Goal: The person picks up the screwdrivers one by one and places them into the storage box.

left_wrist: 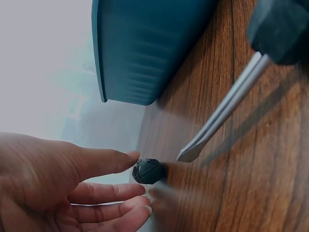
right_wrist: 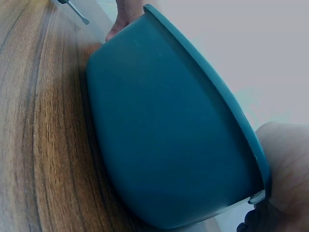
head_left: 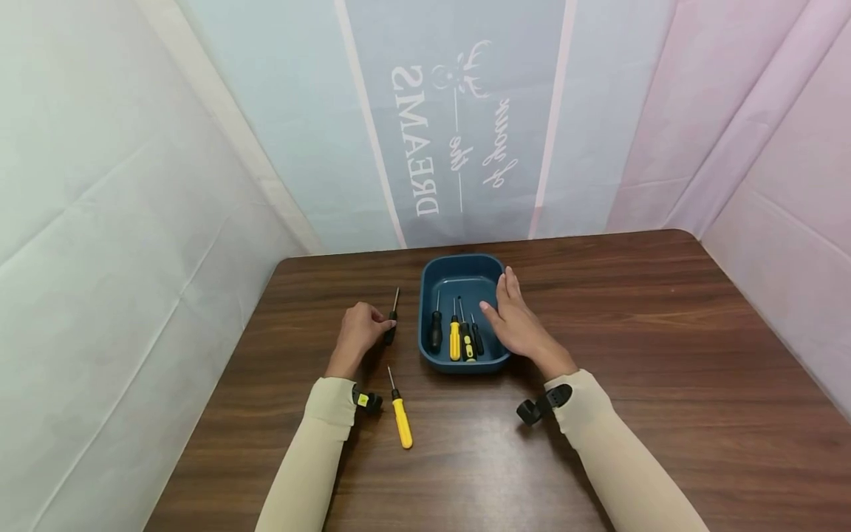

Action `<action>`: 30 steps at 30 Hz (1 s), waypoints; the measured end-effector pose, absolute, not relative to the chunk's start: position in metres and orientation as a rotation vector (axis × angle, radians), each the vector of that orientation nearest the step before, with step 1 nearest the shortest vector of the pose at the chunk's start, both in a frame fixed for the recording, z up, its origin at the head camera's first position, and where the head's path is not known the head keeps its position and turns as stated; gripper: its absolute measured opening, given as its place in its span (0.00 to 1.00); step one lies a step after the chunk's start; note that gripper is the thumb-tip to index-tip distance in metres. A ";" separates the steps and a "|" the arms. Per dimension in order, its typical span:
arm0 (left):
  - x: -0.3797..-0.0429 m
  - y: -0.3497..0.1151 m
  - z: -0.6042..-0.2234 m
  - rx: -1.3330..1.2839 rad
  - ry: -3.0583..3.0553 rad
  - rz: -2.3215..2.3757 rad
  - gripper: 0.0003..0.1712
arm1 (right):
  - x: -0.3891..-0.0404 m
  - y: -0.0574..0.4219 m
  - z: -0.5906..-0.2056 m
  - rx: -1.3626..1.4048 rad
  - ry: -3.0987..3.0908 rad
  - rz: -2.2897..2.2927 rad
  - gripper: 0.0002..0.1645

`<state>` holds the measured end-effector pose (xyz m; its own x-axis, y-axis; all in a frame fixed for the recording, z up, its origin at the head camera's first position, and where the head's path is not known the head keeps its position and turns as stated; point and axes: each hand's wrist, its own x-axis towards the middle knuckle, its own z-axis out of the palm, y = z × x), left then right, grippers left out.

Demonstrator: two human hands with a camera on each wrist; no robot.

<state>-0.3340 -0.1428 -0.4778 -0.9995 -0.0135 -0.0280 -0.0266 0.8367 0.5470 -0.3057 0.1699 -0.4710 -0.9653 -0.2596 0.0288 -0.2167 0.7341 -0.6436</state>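
Observation:
My left hand [head_left: 359, 332] pinches a black-handled screwdriver [head_left: 390, 334] left of the blue bin [head_left: 425, 341]. In the left wrist view, its thumb and fingertips [left_wrist: 126, 157] are on either side of the black handle end [left_wrist: 148, 171]. My right hand [head_left: 521, 325] rests along the bin's right rim, fingers straight and thumb reaching over the inside. Inside the bin lie several screwdrivers, among them a yellow one [head_left: 455, 341], a black one [head_left: 435, 331] and a black-and-yellow one [head_left: 468, 343]. The right wrist view shows mostly the bin's outer wall [right_wrist: 159, 121].
A yellow screwdriver [head_left: 402, 425] with a black collar lies on the wooden table [head_left: 665, 332], near my left wrist. Its flat blade [left_wrist: 227, 106] crosses the left wrist view. A printed cloth [head_left: 479, 148] hangs behind the table, with pale sheets at both sides.

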 end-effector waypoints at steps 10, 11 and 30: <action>-0.336 -0.141 -0.471 -0.031 2.987 0.905 0.10 | -0.308 0.170 -0.461 -0.396 2.880 -1.043 0.47; -0.337 -0.141 -0.471 -0.028 2.990 0.906 0.10 | -0.308 0.170 -0.460 -0.393 2.880 -1.042 0.47; -0.330 -0.141 -0.475 -0.057 2.961 0.908 0.08 | -0.301 0.170 -0.464 -0.365 2.857 -1.048 0.47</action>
<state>-0.3297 -0.1411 -0.4748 -0.9984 -0.0226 -0.0525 -0.0482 0.8277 0.5591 -0.3011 0.1697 -0.4643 -0.9688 -0.2475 0.0101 -0.1953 0.7381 -0.6458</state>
